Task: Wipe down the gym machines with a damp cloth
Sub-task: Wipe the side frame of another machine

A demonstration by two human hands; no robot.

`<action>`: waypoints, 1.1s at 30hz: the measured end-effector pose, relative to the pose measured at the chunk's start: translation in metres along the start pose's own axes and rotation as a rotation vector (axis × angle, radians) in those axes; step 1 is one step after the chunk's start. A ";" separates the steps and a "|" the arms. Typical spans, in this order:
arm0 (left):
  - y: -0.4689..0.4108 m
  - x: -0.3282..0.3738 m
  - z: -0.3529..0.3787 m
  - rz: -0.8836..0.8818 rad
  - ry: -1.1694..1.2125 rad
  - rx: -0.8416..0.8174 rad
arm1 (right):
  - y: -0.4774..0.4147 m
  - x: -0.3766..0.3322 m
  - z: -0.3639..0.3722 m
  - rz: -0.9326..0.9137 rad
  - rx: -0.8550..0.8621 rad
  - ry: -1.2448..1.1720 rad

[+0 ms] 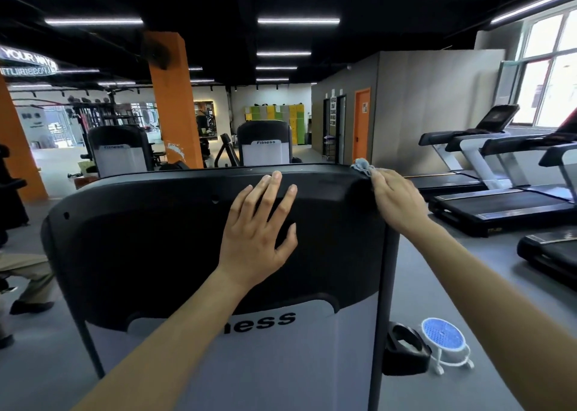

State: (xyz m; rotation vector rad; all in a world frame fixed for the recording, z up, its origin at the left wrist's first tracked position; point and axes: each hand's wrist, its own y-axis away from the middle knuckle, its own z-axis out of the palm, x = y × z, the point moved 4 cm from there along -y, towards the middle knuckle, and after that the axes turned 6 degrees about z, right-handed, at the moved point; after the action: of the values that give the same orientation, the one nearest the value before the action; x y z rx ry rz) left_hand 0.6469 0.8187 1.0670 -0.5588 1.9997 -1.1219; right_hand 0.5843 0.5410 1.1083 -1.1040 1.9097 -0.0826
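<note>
Two hands up on the gym machine (175, 242), both on its black top cover. Flat against the cover just below the top edge, left hand (259, 223), fingers straight and spread, thumb out to the side, holding nothing. At the cover's upper right corner, right hand (396, 198), fingers bent over a light blue cloth (362, 165), gripping it in a bunch and pressing it onto the corner, fingertips hidden in the folds. Part of the cloth sticking up past the top edge, touching the machine.

Below the black cover, a grey panel (281, 364) with black lettering, partly hidden by the left forearm, only "ness" readable.

Down on the grey floor (412, 292) just right of the machine, a black part (404, 348) and beside it a round blue stool (443, 339) on a white frame. Farther right, a row of treadmills (499, 201) below windows (549, 67).

Behind, two more machines (265, 151) with the same grey panels, an orange pillar (175, 104) between them, green and yellow lockers (281, 114) at the back wall. At the left edge, a person's legs (25, 273) in tan trousers.
</note>
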 end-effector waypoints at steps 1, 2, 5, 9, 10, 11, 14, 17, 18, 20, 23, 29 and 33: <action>0.000 -0.001 -0.001 0.001 0.008 -0.004 | 0.003 -0.007 0.001 0.010 0.024 -0.011; -0.001 -0.001 -0.002 0.001 0.018 -0.007 | 0.007 -0.014 0.003 0.005 0.052 -0.014; -0.001 0.000 -0.004 -0.002 0.042 -0.003 | 0.019 -0.044 0.011 -0.072 0.117 -0.014; -0.002 -0.009 -0.013 0.002 0.154 0.019 | 0.048 -0.112 0.033 -0.293 0.104 0.005; -0.002 -0.013 -0.017 0.018 0.183 0.020 | 0.054 -0.124 0.038 -0.343 0.101 0.026; -0.001 -0.018 -0.020 0.038 0.210 0.014 | 0.058 -0.130 0.040 -0.382 0.096 0.049; 0.008 -0.033 -0.026 0.071 0.230 -0.006 | 0.057 -0.121 0.034 -0.419 0.031 0.052; 0.019 -0.045 -0.028 0.098 0.205 -0.029 | 0.045 -0.095 0.024 -0.340 0.035 0.067; 0.022 -0.047 -0.029 0.099 0.210 -0.031 | 0.041 -0.088 0.021 -0.288 0.054 0.068; 0.030 -0.053 -0.032 0.077 0.227 -0.026 | 0.037 -0.081 0.018 -0.177 0.080 0.058; 0.044 -0.069 -0.041 0.031 0.230 -0.003 | 0.041 -0.095 0.026 -0.102 0.116 0.078; 0.055 -0.093 -0.051 0.017 0.218 -0.015 | 0.070 -0.151 0.056 -0.214 0.187 0.100; 0.054 -0.097 -0.048 0.018 0.251 0.017 | 0.098 -0.196 0.081 -0.337 0.180 0.165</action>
State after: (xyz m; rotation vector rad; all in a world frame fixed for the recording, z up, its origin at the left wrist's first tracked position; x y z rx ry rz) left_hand 0.6678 0.9380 1.0753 -0.4065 2.2004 -1.2478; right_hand 0.6172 0.7693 1.1465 -1.3164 1.7991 -0.5366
